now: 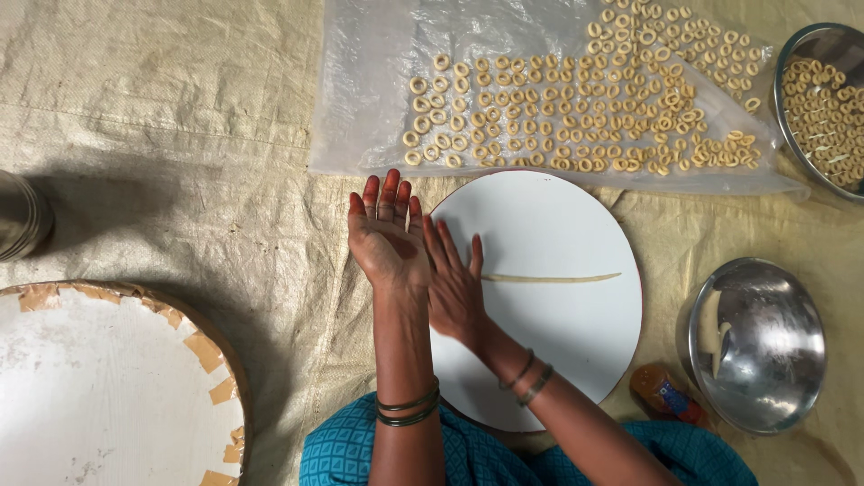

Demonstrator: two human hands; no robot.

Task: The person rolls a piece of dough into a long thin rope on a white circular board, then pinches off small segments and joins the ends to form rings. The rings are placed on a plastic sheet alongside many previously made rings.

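Observation:
My left hand (387, 236) is raised over the left rim of a round white board (558, 360), palm showing, fingers straight and close together, holding nothing. Just right of it, my right hand (453, 286) lies flat on the board, fingers spread. Its fingers are at the left end of a thin, long rope of pale dough (553, 278) that lies across the middle of the board. Both wrists wear dark bangles.
Behind the board a clear plastic sheet (378, 108) holds several rows of small dough rings (576, 117). A steel bowl (781, 99) of rings sits top right. A steel bowl (774, 360) with dough pieces and an orange packet (664, 393) sit at right. A taped round board (108, 387) and a steel vessel (20, 216) are at left.

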